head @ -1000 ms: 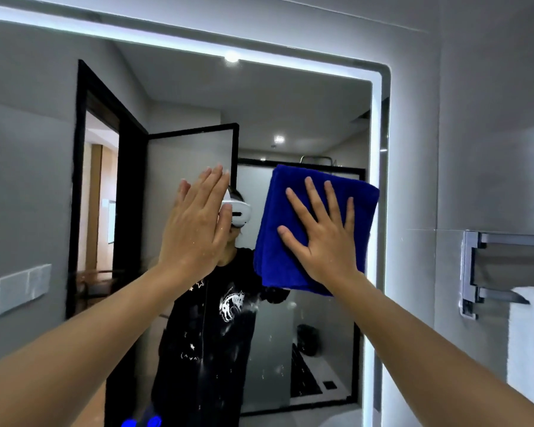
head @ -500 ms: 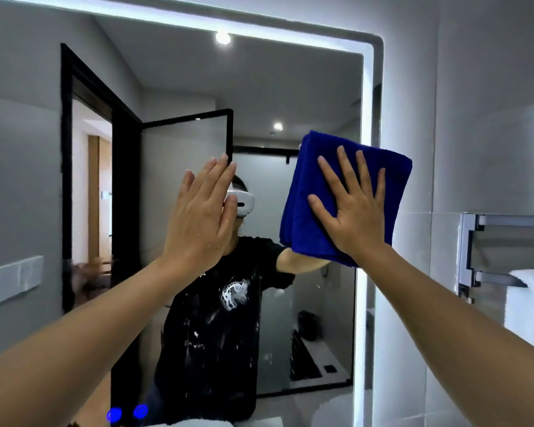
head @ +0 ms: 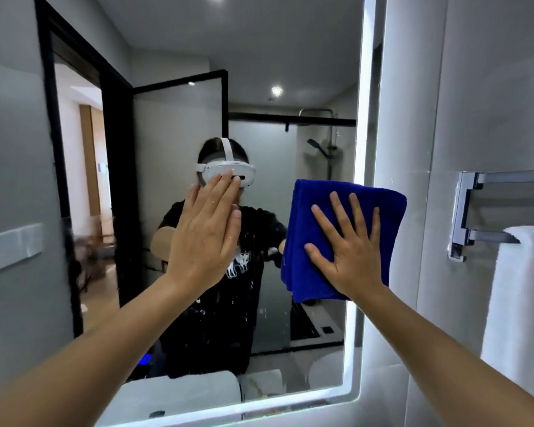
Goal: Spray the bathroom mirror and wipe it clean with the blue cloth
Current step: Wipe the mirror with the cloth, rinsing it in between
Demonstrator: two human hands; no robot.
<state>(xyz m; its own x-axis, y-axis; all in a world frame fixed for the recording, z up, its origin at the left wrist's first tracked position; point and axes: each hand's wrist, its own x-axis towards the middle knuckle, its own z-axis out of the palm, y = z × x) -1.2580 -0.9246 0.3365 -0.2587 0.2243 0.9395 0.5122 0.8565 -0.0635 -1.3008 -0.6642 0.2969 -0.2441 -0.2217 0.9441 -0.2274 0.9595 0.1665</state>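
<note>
Two hands at mirror (head: 173, 149): right hand (head: 349, 251), fingers (head: 339, 211) spread, pressed folded blue cloth (head: 346, 217) flat for wiping; left hand (head: 207, 229), fingers straight, braced on glass, holding nothing.

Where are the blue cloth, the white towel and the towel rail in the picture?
blue cloth (head: 321, 211): head view, upper left part of the fold.
white towel (head: 518, 303): head view, hanging front.
towel rail (head: 463, 211): head view, wall bracket.
</note>
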